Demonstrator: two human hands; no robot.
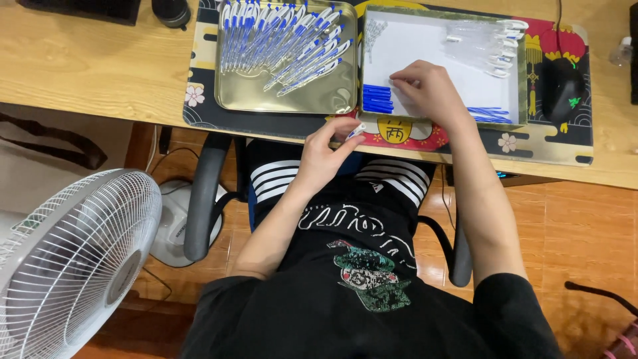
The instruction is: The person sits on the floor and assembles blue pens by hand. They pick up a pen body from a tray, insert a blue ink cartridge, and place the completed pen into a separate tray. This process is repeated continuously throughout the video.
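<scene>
Landmark: the white-lined tray (444, 66), a shallow green-rimmed box on the patterned mat (465, 136) that covers the wooden desk (80, 60).
Right hand: the right hand (425, 90) rests inside the white-lined tray, near its front edge, fingers curled down onto the white lining just beside the blue refills; whether it pinches one I cannot tell.
Left hand: the left hand (325, 156) is in front of the white-lined tray, off its front left corner and over the desk edge, thumb and forefinger pinched on a small white and blue pen part (356, 131).
Blue refills: one bundle of blue refills (377, 98) lies in the tray's front left corner; a thinner bundle (488, 114) lies in its front right corner.
Clear barrels: a heap of clear pen barrels (485, 40) fills the tray's far right corner.
Springs: a small heap of what look like springs (375, 30) sits in its far left corner.
Gold tray: a gold metal tray (292, 96) touches the white-lined tray's left side and carries assembled blue and white pens (282, 36).
Mouse: a black mouse (563, 90) lies just right of the white-lined tray.
Fan: a white fan (73, 259) stands on the floor, well to the tray's front left.
</scene>
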